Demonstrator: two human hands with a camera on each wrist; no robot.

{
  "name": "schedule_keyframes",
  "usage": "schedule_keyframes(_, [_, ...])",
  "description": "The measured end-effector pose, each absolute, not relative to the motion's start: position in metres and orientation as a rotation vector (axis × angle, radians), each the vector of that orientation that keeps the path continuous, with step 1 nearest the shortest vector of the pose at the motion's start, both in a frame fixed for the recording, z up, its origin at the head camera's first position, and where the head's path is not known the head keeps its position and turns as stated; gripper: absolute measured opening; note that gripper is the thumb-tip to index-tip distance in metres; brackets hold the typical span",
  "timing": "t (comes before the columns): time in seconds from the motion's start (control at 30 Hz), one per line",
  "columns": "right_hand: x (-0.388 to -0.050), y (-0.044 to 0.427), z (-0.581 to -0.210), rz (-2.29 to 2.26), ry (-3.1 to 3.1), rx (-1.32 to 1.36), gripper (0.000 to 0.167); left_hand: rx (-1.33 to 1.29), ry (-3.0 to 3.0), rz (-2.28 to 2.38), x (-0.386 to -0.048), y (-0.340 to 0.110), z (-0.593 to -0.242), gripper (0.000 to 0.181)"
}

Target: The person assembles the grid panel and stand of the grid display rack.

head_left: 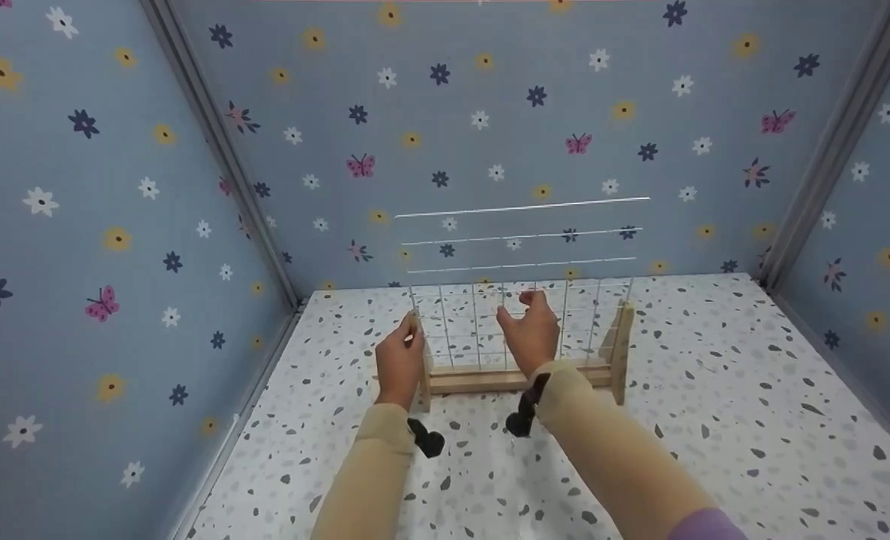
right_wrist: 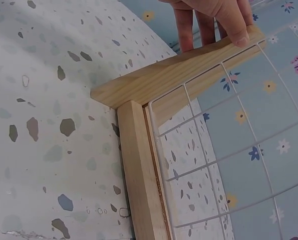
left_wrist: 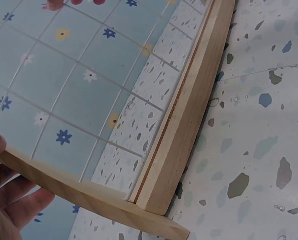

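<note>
A wire grid rack [head_left: 445,330] with white wires stands upright in a wooden base. Its front rail [head_left: 482,383] runs between a left wooden end piece [left_wrist: 88,197] and a right wooden end piece [head_left: 623,356]. My left hand [head_left: 401,360] grips the upper part of the left end piece, thumb on one side and fingers on the other; the right wrist view shows this left hand [right_wrist: 214,20] too. My right hand [head_left: 533,334] is at the middle of the grid, thumb and fingers bent and apart. Whether its fingertips touch the wires I cannot tell.
The base stands on a white speckled tabletop [head_left: 714,420]. Blue flowered panels [head_left: 489,97] rise behind and on both sides, joined by grey corner posts [head_left: 223,157]. Black wrist straps [head_left: 521,420] show on the sleeves.
</note>
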State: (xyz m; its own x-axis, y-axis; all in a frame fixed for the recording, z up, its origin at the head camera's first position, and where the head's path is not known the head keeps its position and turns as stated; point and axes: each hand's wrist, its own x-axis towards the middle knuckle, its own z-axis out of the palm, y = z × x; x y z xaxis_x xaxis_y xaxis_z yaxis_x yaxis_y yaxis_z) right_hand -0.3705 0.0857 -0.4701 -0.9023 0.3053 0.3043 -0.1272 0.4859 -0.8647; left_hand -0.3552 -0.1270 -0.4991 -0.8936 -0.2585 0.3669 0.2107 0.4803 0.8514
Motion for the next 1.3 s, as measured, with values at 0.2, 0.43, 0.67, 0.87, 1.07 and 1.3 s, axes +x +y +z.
schedule_keyframes(0.2, [-0.370, 0.088, -0.475, 1.418, -2.321, -0.153, 0.047, 0.046, -2.288, -1.413, -0.355, -0.125, -0.500, 0.039])
schedule_keyframes(0.43, [-0.370, 0.092, -0.477, 1.443, -2.306, -0.133, 0.046, 0.032, -2.293, -1.406, -0.356, -0.123, -0.501, 0.041])
schedule_keyframes(0.67, [-0.368, 0.093, -0.478, 1.437, -2.286, -0.116, 0.049, 0.047, -2.307, -1.451, -0.355, -0.121, -0.499, 0.044])
schedule_keyframes(0.87, [-0.368, 0.096, -0.477, 1.417, -2.341, -0.113, 0.050, 0.071, -2.317, -1.441, -0.355, -0.121, -0.498, 0.043])
schedule_keyframes(1.07, [-0.363, 0.110, -0.472, 1.348, -2.478, -0.009, 0.061, 0.050, -2.299, -1.443, -0.355, -0.123, -0.496, 0.042])
schedule_keyframes(1.3, [-0.348, 0.135, -0.465, 1.299, -2.553, 0.148, 0.064, 0.075, -2.269, -1.444, -0.355, -0.129, -0.498, 0.040])
